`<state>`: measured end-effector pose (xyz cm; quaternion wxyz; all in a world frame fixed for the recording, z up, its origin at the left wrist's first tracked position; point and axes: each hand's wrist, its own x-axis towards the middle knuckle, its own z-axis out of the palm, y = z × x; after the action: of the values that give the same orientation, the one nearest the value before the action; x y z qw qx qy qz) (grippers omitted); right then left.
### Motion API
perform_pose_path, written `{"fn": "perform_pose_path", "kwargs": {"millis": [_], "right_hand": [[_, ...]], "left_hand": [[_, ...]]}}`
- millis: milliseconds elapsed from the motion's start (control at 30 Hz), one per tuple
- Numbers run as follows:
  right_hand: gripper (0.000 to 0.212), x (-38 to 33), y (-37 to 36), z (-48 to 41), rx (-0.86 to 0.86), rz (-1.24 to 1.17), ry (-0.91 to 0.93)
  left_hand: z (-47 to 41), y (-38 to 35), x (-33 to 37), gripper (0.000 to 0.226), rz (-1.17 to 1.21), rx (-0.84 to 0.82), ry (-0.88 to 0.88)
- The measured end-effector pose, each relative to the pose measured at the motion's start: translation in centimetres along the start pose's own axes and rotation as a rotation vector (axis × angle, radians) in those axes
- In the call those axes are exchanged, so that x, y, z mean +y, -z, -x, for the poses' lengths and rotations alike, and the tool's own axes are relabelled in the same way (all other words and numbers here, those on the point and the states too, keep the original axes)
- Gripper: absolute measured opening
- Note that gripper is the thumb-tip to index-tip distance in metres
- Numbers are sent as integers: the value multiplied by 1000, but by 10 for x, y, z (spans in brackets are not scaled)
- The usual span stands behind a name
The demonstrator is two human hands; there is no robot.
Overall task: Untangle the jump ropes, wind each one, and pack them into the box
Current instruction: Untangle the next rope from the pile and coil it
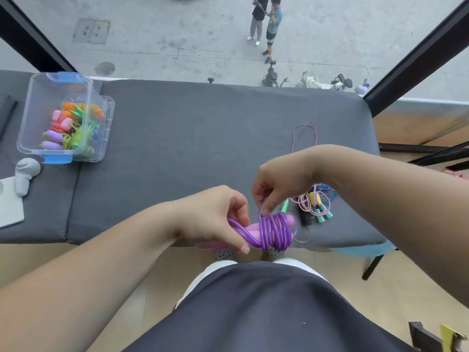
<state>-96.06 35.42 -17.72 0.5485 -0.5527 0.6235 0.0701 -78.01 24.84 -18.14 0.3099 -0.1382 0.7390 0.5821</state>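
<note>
Closest in, the left grip (215, 214) grasps the purple jump rope (274, 232) bundle at its left end, thumb and fingers curled round the pale purple handles (252, 228) and a few loose loops. The right grip (281, 184) sits just above the bundle and pinches one loop of the same rope between its fingertips. The cord is wrapped in several tight turns round the handles. The bundle is held in the air over the near edge of the gray padded desk (177, 148). Just to the right, under the right wrist, a tangle of ropes (314, 207) lies on the desk: thin pink cord, teal handles, a black handle, a yellow bit, some blue cord. A thin pink loop (304, 133) trails from it farther back. Far left on the desk stands the clear plastic box (38, 97) with blue latches, holding wound ropes (68, 128) in orange, pink, green and purple. A gray sock-like thing (25, 174) and a white flat piece (10, 204) lie near the box. Beyond the glass, two people (266, 24) stand on pavement, with parked scooters (322, 82) nearby.
</note>
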Motion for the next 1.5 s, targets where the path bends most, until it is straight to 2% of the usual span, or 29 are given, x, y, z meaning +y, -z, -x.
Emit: {"fn": "perform_pose_path", "kwargs": {"millis": [100, 167, 233, 300, 400, 533, 667, 733, 867, 967, 1100, 1200, 1333, 1400, 1500], "right_hand": [[14, -24, 4, -14, 78, 261, -70], [20, -34, 1, -18, 213, 406, -138], [24, -38, -6, -19, 370, 403, -195], [22, -40, -18, -17, 492, 313, -225], [19, -40, -46, -15, 692, 183, -204], [19, -25, -74, 0, 1065, -213, -73], [6, -17, -95, 12, 1138, -523, 11], [14, -18, -104, 14, 1177, -658, 87], [10, -15, -111, 16, 1268, -601, 152], [9, -8, -111, 14, 1185, -669, 158], [14, 7, -97, 21, 1035, -503, 171], [17, 13, -82, 25, 765, -396, 185], [33, 19, -67, 27, 343, -459, 163], [26, 21, -55, 21, 211, -303, 92], [10, 18, -37, 1, 47, -117, -5]], "left_hand": [[-14, 0, -5, 37, -201, 95, 57], [-19, 3, -14, 37, -153, 231, 109], [-22, 7, -20, 37, -11, 378, 157], [-25, 10, -22, 37, 114, 478, 194], [-28, 9, -21, 38, 306, 529, 190], [-29, 8, -23, 38, 579, 550, 139], [-25, 4, -15, 34, 683, 479, 74], [-23, 0, -7, 35, 742, 437, 38], [-19, -6, -2, 31, 861, 348, -86], [-15, -2, -4, 33, 924, 268, -184], [-8, 10, -6, 42, 817, 118, -209], [-1, 13, -15, 38, 721, 62, -151], [6, 2, -19, 39, 591, -80, -48], [4, -2, -15, 37, 460, -89, -19], [-3, -2, -10, 32, 107, -41, 5]]}}
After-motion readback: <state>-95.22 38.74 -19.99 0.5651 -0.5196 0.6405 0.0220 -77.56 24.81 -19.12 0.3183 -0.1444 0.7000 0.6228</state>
